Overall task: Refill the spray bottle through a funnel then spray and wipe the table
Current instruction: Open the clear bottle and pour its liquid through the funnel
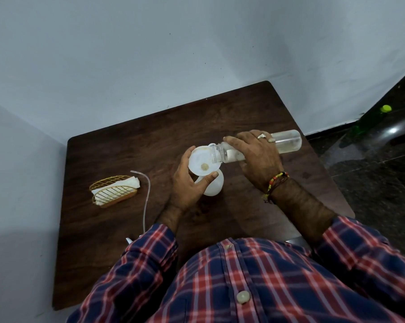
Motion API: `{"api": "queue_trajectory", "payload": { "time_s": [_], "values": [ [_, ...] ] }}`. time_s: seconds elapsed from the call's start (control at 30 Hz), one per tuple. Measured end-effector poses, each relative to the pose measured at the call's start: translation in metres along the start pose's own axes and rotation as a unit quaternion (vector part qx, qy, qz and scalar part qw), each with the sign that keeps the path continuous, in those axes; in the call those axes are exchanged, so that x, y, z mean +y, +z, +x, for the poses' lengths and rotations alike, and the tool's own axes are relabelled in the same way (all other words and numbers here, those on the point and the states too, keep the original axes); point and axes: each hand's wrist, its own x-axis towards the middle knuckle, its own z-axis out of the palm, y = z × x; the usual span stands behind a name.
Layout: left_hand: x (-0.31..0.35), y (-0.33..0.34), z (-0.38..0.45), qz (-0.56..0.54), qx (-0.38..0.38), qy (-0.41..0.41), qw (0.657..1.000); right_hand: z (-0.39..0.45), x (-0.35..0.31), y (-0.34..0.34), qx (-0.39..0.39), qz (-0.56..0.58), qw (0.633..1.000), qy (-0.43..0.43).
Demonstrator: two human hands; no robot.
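Note:
A white funnel (pixel 200 160) sits in the mouth of the white spray bottle (pixel 212 186), which stands on the dark wooden table (pixel 150 141). My left hand (pixel 187 183) grips the funnel's rim between fingers and thumb. My right hand (pixel 258 153) is wrapped round a clear plastic bottle (pixel 287 141) tipped on its side, with its open mouth over the funnel's right edge. A little water lies in the clear bottle. The spray head's thin tube (pixel 146 194) lies on the table to the left; the head itself is mostly hidden behind my left sleeve.
A gold wire holder (pixel 113 191) with white paper napkins (pixel 134 181) stands at the table's left. Pale walls close in behind and to the left. On the dark floor to the right stands a green bottle (pixel 369 122) with a yellow-green cap.

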Motion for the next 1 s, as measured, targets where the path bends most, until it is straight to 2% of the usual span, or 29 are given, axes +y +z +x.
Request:
{"api": "queue_trajectory", "payload": {
  "time_s": [1.0],
  "values": [
    [-0.0069,-0.0026,0.0037,-0.015,-0.022,0.002,1.000,0.0022,-0.0003,0.0024,-0.004,-0.010,1.000,-0.002]
  ]
}}
